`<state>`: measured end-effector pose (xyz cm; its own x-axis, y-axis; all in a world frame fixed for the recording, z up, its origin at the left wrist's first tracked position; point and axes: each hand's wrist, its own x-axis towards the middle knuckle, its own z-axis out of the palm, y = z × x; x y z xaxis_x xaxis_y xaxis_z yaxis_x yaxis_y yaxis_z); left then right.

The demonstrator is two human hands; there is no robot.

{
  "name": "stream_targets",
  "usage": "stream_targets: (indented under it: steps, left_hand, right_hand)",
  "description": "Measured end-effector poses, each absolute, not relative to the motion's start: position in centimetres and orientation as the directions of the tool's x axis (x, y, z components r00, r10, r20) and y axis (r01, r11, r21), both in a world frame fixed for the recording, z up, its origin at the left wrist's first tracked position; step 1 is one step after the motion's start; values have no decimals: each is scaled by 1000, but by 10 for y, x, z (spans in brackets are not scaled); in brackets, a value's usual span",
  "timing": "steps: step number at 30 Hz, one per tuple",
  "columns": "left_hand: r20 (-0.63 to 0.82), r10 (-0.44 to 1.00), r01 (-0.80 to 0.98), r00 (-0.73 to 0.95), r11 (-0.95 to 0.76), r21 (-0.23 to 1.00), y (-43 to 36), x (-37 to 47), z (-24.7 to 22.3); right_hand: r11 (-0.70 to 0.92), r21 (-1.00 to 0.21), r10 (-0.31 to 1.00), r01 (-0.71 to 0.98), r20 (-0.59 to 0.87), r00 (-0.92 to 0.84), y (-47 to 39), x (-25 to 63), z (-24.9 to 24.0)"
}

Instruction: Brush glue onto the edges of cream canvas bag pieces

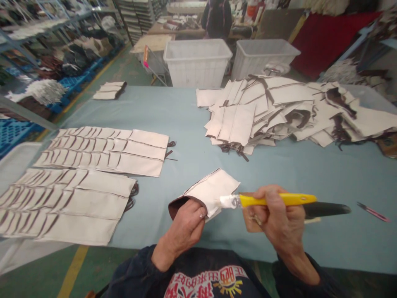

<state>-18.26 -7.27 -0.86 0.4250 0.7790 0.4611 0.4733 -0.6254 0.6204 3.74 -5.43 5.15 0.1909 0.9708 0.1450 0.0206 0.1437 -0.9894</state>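
My left hand (186, 225) pinches the open, brown-lined edge of a cream fabric piece (214, 188) near the table's front. In my right hand (281, 219) is a yellow-handled brush (279, 200), its pale bristle end touching or just over the piece's right side. A dark handle (328, 209) sticks out beyond the right hand; what it belongs to is hidden. Beneath that hand is a small brown block (250, 219), partly covered. Two rows of overlapping cream pieces (142, 151) lie on the left. A large loose heap of similar pieces (242, 124) is at the back right.
The table (186, 124) has a blue-green cover. Small pink-handled snips (374, 212) lie at the right. One small stack (110, 90) rests at the back left. Behind the table stand two white bins (198, 66) and a person in dark clothes (217, 18). Shelving is at the left.
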Motion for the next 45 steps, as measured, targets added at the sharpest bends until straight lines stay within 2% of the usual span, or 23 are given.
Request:
stream_targets:
  steps: [3, 7, 11, 15, 19, 22, 25, 30, 33, 36, 39, 41, 45]
  left_hand:
    - [430, 783, 394, 449, -606, 691, -73, -182, -2]
    - [381, 783, 326, 492, -571, 753, -75, -181, 7]
    - [340, 797, 291, 499, -524, 800, -77, -177, 15]
    - [251, 833, 269, 493, -420, 867, -84, -177, 14]
    - [18, 933, 387, 359, -166, 907, -95, -191, -1]
    - [-110, 967, 456, 230, -7, 890, -99, -202, -9]
    - [-184, 962, 417, 200, 86, 905, -92, -202, -2]
    - [-222, 942, 187, 250, 178, 966, -68, -180, 19]
    - [-275, 918, 39, 286, 275, 961, -59, -169, 19]
    - [-304, 904, -44, 301, 332, 942, -58, -167, 17]
    - [-325, 894, -70, 309, 362, 929, -59, -174, 20]
    - [-327, 899, -59, 293, 358, 932, -58, -179, 22]
    - [-321, 896, -57, 306, 354, 933, -55, -183, 28]
  right_hand:
    - [230, -967, 956, 113, 246, 159, -32, 43, 45]
    - [353, -887, 935, 298, 325, -142, 0, 38, 19]
    - [338, -885, 927, 319, 256, -273, 18, 20, -7]
    - [307, -893, 952, 330, 279, -130, 17, 15, -23]
    - [318, -872, 924, 372, 372, 82, 13, 28, -29]
    - [330, -855, 905, 400, 407, 123, 10, 38, -29]
    - [344, -840, 903, 420, 419, 98, 3, 40, -27]
    - [383, -818, 903, 429, 430, 15, -15, 31, -29]
    - [413, -798, 902, 440, 426, -74, -21, 23, -31]
    - [378, -826, 915, 419, 401, -35, -21, 21, -24]
    - [345, -887, 902, 306, 404, 153, -23, 28, -4]
    - [361, -908, 890, 213, 403, 213, -28, 36, 13]
    - [352, -931, 934, 90, 356, 27, -42, 43, 30]
